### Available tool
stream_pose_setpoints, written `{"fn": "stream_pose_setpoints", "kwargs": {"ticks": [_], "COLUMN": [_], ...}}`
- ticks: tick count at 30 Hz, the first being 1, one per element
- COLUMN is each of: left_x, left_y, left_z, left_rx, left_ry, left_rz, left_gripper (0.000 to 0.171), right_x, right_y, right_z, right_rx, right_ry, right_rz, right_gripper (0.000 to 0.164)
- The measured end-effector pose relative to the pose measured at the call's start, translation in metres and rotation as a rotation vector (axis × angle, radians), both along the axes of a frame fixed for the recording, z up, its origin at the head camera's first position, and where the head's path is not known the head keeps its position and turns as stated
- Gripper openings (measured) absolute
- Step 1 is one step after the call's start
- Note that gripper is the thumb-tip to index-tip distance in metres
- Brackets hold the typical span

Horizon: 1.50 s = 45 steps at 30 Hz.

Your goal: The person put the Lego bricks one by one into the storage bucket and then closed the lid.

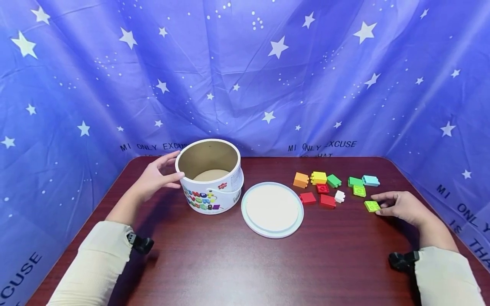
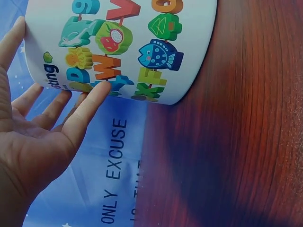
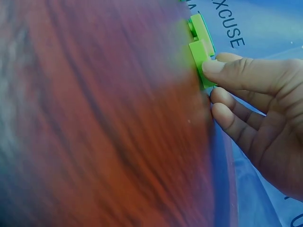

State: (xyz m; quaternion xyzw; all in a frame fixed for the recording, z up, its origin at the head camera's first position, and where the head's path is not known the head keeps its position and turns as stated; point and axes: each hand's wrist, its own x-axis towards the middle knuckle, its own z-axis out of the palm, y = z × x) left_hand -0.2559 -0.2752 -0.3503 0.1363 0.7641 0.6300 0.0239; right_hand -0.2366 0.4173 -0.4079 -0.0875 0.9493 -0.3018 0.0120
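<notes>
My left hand [image 1: 156, 176] touches the left side of a round white bucket [image 1: 206, 195], fingers fairly straight and spread, thumb near the rim. Colourful printed letters and animals cover the bucket wall [image 2: 137, 19] in the left wrist view, with the fingertips of the left hand [image 2: 47, 127] against it. The bucket is uncovered, its tan inside showing. Far to the right, my right hand [image 1: 407, 207] pinches a lime-green toy building block [image 1: 371, 206] between thumb and fingers, low over the table. The right wrist view shows the thumb on the block [image 3: 200, 64].
A round white lid [image 1: 272, 208] lies right of the bucket. Beyond it several blocks are scattered: orange [image 1: 300, 179], yellow [image 1: 318, 178], red [image 1: 308, 198], green [image 1: 334, 181], white [image 1: 339, 196], light blue [image 1: 370, 180] and another lime-green block [image 1: 359, 190]. A starry blue curtain [image 1: 245, 85] surrounds the table.
</notes>
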Motion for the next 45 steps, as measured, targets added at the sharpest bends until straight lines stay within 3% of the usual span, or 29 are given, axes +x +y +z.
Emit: {"fn": "stream_pose_setpoints", "kwargs": {"ticks": [12,19,27,33,45], "left_x": [0.0,-0.001,-0.002,-0.003,-0.001], "left_y": [0.003,0.003,0.003,0.003,0.007], "left_z": [-0.005,-0.003,-0.001,-0.002,-0.003], "left_rx": [0.05,0.045,0.044,0.033,0.025], "left_ry": [-0.019,-0.022,-0.033,-0.052,-0.042], "left_rz": [-0.009,-0.013,-0.038,-0.042,-0.026], "left_gripper": [0.075,0.076,0.076,0.075,0.078], "right_x": [0.0,-0.003,-0.004,-0.003,-0.01], "right_y": [-0.011,-0.023,-0.039,-0.055,-0.095], "right_z": [0.0,0.007,0.017,0.026,0.055], "right_rx": [-0.018,-0.062,-0.103,-0.17,-0.091], "right_ry": [0.003,0.063,0.12,0.112,0.167], "right_rz": [-0.03,-0.003,0.045,0.066,0.134], "right_gripper": [0.045,0.043,0.04,0.039,0.034]}}
